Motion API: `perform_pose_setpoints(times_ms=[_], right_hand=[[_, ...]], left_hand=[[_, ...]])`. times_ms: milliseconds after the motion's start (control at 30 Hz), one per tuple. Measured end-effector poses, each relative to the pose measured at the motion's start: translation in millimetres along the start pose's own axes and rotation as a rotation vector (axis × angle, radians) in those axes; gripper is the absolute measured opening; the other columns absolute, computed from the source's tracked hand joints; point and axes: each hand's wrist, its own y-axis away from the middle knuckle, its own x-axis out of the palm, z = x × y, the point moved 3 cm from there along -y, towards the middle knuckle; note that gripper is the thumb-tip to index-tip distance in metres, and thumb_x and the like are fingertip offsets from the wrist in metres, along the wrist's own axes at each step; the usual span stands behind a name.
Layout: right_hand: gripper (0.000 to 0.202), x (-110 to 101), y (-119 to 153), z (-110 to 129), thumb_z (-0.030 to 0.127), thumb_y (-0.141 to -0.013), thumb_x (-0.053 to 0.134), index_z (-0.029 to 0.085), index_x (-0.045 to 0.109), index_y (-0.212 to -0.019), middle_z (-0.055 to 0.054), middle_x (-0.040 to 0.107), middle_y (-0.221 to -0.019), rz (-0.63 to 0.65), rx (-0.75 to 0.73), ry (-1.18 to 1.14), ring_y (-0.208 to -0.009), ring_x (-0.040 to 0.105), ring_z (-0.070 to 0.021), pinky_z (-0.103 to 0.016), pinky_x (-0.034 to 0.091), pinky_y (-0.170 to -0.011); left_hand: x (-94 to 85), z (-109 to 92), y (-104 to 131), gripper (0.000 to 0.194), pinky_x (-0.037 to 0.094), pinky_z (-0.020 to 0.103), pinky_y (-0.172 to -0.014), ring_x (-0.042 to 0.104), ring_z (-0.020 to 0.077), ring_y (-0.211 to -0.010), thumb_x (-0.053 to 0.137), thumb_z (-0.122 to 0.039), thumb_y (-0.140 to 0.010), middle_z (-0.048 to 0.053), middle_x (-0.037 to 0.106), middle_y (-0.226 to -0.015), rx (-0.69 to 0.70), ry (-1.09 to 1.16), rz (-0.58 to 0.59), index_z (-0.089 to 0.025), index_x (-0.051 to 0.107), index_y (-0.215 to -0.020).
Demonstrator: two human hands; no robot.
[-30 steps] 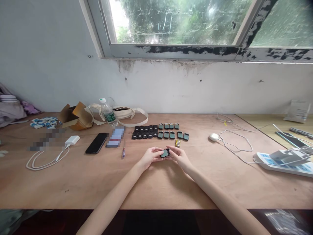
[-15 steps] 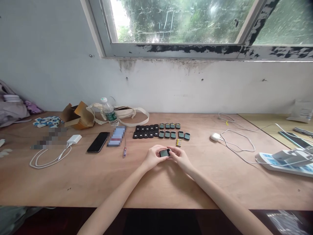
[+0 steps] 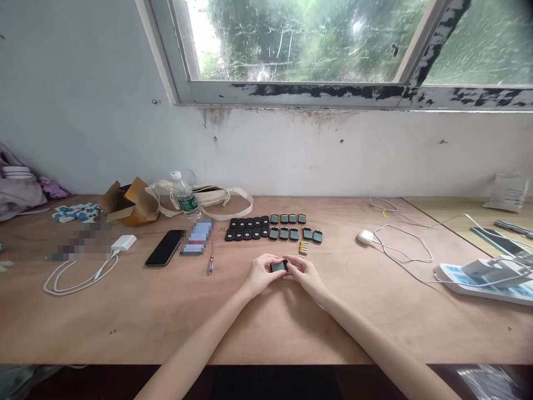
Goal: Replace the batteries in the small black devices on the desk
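Observation:
A small black device with a grey screen (image 3: 278, 266) is held between my two hands over the table, screen facing up. My left hand (image 3: 262, 275) grips its left side with thumb and fingers. At its right end, my right hand (image 3: 306, 273) presses with the thumb, its fingers curled behind. Just beyond my right hand lie several small yellow-and-silver batteries (image 3: 303, 248) side by side. Farther back, similar devices with grey screens (image 3: 283, 233) stand in two rows. To their left are two rows of black devices with a pale round mark (image 3: 248, 233).
Left of my hands lie a pen (image 3: 210, 265), a black phone (image 3: 165, 248) and a white charger (image 3: 124, 243) with cable. A water bottle (image 3: 187, 200), a strapped bag (image 3: 241, 206) and an open cardboard box (image 3: 132, 205) stand behind. A power strip (image 3: 453, 278) and white cables occupy the right.
The whole view has shifted, so the table and hands appear slightly lower. Both hands keep their hold on the device, with only small finger movement in the right.

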Motion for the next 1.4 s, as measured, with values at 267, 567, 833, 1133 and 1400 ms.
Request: perform_pose_setpoints(times_ms=[267,567,833,1133,1400], right_hand=[[0.045,0,2,3,0.047,-0.070,0.070,0.020,0.066,-0.105,-0.009,0.067,-0.111,-0.036,0.019,-0.027,-0.098,0.065,-0.0271,-0.040,0.057,-0.081],[0.046,-2,2,4,0.047,-0.068,0.072,0.019,0.066,-0.104,-0.009,0.067,-0.110,-0.060,0.024,-0.037,-0.094,0.067,-0.0262,-0.040,0.057,-0.080],[0.047,-1,6,13,0.048,-0.071,0.069,0.019,0.063,-0.108,-0.010,0.067,-0.111,-0.075,-0.016,-0.007,-0.091,0.068,-0.0257,-0.041,0.056,-0.083],[0.050,-2,6,13,0.051,-0.067,0.071,0.019,0.063,-0.105,-0.008,0.069,-0.104,-0.087,-0.032,-0.021,-0.086,0.069,-0.0250,-0.041,0.058,-0.079],[0.046,-2,7,11,0.051,-0.072,0.067,0.019,0.063,-0.104,-0.009,0.067,-0.110,-0.079,-0.077,0.035,-0.098,0.065,-0.0271,-0.040,0.058,-0.079]], left_hand=[[-0.8,-3,0,0.034,0.050,0.027,-0.072,0.062,0.0212,-0.092,0.077,-0.032,-0.067,0.009,0.064,-0.106,-0.021,0.024,0.019,-0.021,0.072,-0.099],[-0.2,-7,1,0.036,0.051,0.029,-0.077,0.063,0.0222,-0.094,0.076,-0.030,-0.069,0.009,0.066,-0.107,-0.038,0.055,0.038,-0.020,0.070,-0.103],[-8.2,-8,0,0.050,0.057,0.035,-0.075,0.067,0.0248,-0.093,0.077,-0.035,-0.068,0.014,0.064,-0.116,-0.389,0.455,0.070,-0.016,0.063,-0.112],[-10.0,-3,-2,0.041,0.057,0.035,-0.081,0.068,0.0248,-0.090,0.084,-0.026,-0.059,0.014,0.071,-0.100,-0.457,0.571,0.062,-0.010,0.070,-0.094],[-11.1,-1,-2,0.040,0.056,0.038,-0.084,0.068,0.0247,-0.090,0.085,-0.028,-0.058,0.012,0.072,-0.094,-0.425,0.565,0.039,-0.011,0.071,-0.092]])
